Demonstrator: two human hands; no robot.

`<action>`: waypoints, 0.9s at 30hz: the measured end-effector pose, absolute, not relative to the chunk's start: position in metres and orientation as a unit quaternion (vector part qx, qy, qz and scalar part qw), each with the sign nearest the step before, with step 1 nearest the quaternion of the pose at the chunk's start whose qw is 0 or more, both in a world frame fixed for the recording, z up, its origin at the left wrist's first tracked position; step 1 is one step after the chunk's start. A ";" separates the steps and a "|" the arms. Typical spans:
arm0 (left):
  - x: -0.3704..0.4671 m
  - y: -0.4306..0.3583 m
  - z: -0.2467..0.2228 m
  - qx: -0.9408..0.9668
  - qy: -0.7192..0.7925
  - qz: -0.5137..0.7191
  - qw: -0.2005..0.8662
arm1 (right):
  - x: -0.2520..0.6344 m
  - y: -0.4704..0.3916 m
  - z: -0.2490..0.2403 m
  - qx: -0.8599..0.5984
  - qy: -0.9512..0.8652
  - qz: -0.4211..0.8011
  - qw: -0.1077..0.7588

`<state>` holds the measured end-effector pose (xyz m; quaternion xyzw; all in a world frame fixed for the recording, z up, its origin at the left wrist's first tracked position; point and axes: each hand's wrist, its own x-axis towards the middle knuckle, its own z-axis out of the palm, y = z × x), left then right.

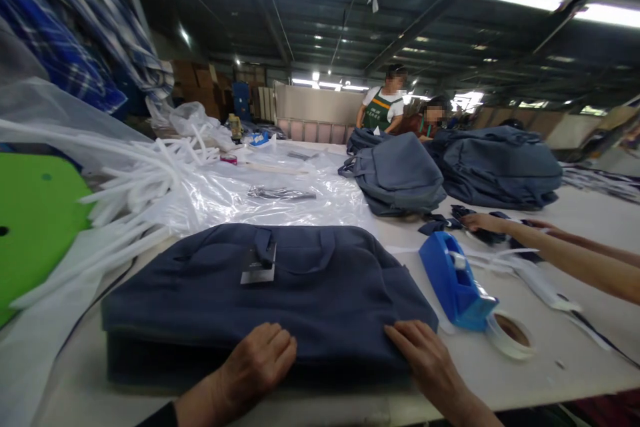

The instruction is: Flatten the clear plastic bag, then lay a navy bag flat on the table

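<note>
- Left hand [260, 357] presses flat, fingers spread, on the near edge of the navy bag [265, 293], grasping nothing.
- Right hand [425, 357] lies open on the bag's near right corner, pinning the fabric flat.
- The bag lies flat on the surface [550, 373], handles and hang tag [259, 267] facing up.
- Blue tape dispenser [455, 283] sits just beside it, within easy reach.
- A co-worker's arm [560, 253] reaches toward dark straps [480, 230]; finished bags [400, 173] are piled behind.

The bag [280, 287] is dark blue cloth, soft and matt. The tape holder [453, 280] is shiny blue plastic. The clear sheet [300, 180] is thin, glossy plastic.
</note>
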<state>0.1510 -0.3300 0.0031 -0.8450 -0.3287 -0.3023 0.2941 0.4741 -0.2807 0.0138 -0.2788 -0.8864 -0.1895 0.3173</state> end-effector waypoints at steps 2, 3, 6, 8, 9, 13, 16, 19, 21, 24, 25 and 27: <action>0.154 -0.336 0.000 -0.839 -0.345 -0.288 0.307 | 0.475 -0.281 0.011 -0.276 -0.884 -0.188 0.327; 0.158 -0.339 0.000 -0.830 -0.363 -0.285 0.314 | 0.475 -0.281 0.010 -0.272 -0.885 -0.184 0.330; 0.178 -0.349 0.004 -0.819 -0.372 -0.304 0.313 | 0.475 -0.280 0.011 -0.268 -0.887 -0.163 0.338; 0.199 -0.351 0.002 -0.844 -0.287 -0.337 0.302 | 0.476 -0.280 0.011 -0.272 -0.887 -0.149 0.341; 0.210 -0.350 -0.002 -0.861 -0.240 -0.344 0.289 | 0.476 -0.280 0.011 -0.272 -0.887 -0.145 0.343; 0.243 -0.335 -0.020 -0.927 -0.252 -0.224 0.161 | 0.476 -0.280 0.009 -0.264 -0.888 -0.145 0.348; 0.245 -0.325 -0.030 -0.944 -0.290 -0.134 0.087 | 0.477 -0.279 0.013 -0.263 -0.888 -0.135 0.351; 0.236 -0.325 -0.036 -0.939 -0.309 -0.132 0.078 | 0.476 -0.280 0.021 -0.252 -0.895 -0.119 0.349; 0.232 -0.329 -0.041 -0.929 -0.327 -0.150 0.086 | 0.476 -0.281 0.026 -0.242 -0.898 -0.112 0.349; 0.235 -0.332 -0.048 -0.908 -0.355 -0.165 0.148 | 0.478 -0.282 0.024 -0.247 -0.896 -0.121 0.350; 0.238 -0.331 -0.050 -0.905 -0.357 -0.148 0.180 | 0.480 -0.284 0.020 -0.247 -0.895 -0.135 0.347; 0.245 -0.328 -0.053 -0.905 -0.347 -0.089 0.230 | 0.488 -0.287 0.008 -0.234 -0.894 -0.175 0.338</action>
